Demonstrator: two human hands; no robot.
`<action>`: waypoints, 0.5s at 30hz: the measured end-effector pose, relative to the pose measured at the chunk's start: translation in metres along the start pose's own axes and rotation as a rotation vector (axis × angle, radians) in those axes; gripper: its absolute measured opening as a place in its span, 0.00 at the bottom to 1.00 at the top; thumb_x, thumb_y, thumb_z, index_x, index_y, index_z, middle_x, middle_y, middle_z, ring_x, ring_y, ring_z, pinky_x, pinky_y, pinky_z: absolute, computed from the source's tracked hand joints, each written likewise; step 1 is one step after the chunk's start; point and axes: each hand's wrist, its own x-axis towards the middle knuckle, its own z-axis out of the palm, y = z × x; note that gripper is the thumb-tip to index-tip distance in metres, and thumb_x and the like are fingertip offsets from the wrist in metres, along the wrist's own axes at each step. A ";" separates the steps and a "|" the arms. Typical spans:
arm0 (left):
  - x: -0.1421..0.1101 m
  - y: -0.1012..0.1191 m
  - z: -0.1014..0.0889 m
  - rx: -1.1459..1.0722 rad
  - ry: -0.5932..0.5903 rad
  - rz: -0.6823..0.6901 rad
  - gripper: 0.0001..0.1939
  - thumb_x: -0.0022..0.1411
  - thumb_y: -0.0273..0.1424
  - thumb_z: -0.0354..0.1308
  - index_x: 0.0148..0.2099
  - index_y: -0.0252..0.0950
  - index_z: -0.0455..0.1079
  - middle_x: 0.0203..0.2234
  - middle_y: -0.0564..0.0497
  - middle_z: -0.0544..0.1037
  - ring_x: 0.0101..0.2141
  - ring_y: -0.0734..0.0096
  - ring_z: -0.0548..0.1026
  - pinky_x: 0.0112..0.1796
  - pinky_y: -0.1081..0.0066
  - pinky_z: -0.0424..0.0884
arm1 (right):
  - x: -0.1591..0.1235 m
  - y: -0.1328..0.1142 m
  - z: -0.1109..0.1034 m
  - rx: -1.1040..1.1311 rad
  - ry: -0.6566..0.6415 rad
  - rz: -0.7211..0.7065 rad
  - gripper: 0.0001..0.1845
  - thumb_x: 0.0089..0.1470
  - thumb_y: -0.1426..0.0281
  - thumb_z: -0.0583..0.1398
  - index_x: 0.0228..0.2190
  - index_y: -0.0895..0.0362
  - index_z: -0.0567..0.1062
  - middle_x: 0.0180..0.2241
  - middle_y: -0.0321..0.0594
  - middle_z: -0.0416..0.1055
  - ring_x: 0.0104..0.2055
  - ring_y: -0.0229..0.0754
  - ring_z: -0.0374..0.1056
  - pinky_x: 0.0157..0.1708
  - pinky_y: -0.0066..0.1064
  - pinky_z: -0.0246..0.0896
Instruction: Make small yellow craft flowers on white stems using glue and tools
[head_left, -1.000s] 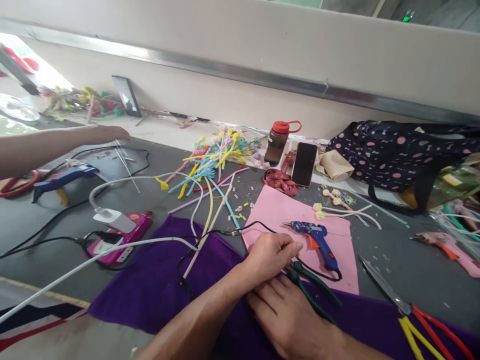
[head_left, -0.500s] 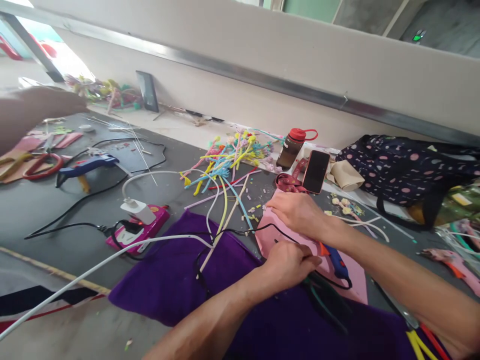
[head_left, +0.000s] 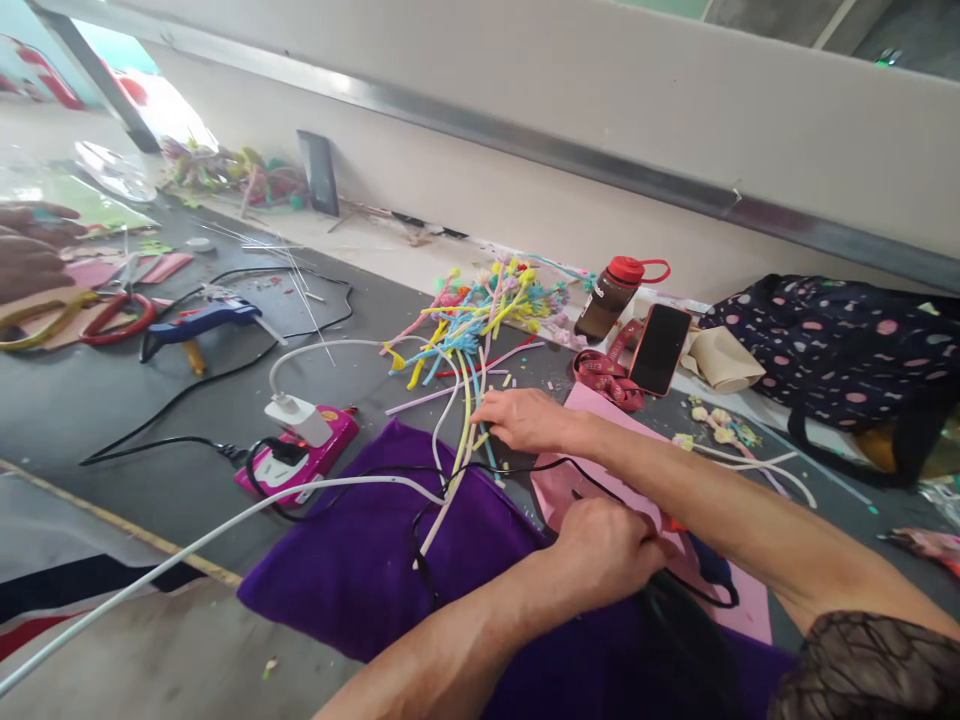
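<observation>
My right hand (head_left: 525, 420) reaches over the dark table, its fingertips pinched at a cream pipe cleaner (head_left: 442, 520) that lies across the purple cloth (head_left: 337, 560). Closer to me, my left hand (head_left: 607, 550) is closed above a pink sheet (head_left: 555, 490); what its fingers hold is hidden. A dark, blurred shape shows below that hand. Partly behind my right forearm, a blue glue gun (head_left: 711, 565) rests on the pink sheet with its black cord trailing left. Beyond my right hand is a heap of colourful pipe-cleaner flowers (head_left: 499, 300).
A pink power strip (head_left: 330, 450) with a white charger (head_left: 300, 418) and cables sits left of centre. At the back stand a red-capped bottle (head_left: 611, 295), a phone (head_left: 660, 350) and a patterned bag (head_left: 832, 350). Another person's hand (head_left: 30, 250) is at far left, near scissors (head_left: 116, 318).
My right hand has moved left off the pink sheet to the pipe cleaners. My left hand stays closed over the sheet. The other person's hand has drawn back toward the left edge.
</observation>
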 end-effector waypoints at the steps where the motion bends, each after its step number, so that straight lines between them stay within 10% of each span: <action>1: 0.000 0.000 0.000 0.011 0.002 0.000 0.17 0.60 0.38 0.48 0.37 0.36 0.76 0.30 0.47 0.81 0.33 0.62 0.78 0.34 0.70 0.70 | 0.003 0.001 -0.002 0.019 0.012 -0.023 0.19 0.54 0.73 0.52 0.46 0.48 0.70 0.46 0.37 0.69 0.43 0.42 0.68 0.34 0.28 0.59; 9: -0.001 -0.001 0.002 0.061 0.062 0.047 0.17 0.61 0.37 0.47 0.34 0.37 0.75 0.27 0.49 0.80 0.31 0.62 0.78 0.28 0.71 0.68 | -0.013 0.041 -0.018 0.086 0.050 0.167 0.14 0.53 0.73 0.52 0.39 0.57 0.75 0.39 0.39 0.75 0.41 0.40 0.69 0.37 0.26 0.57; 15: 0.000 0.001 0.002 0.080 0.031 0.049 0.16 0.60 0.37 0.49 0.33 0.35 0.75 0.27 0.48 0.80 0.29 0.61 0.77 0.27 0.71 0.68 | -0.039 0.024 -0.004 0.030 -0.073 0.185 0.08 0.46 0.68 0.59 0.29 0.56 0.77 0.31 0.40 0.76 0.33 0.43 0.71 0.26 0.27 0.53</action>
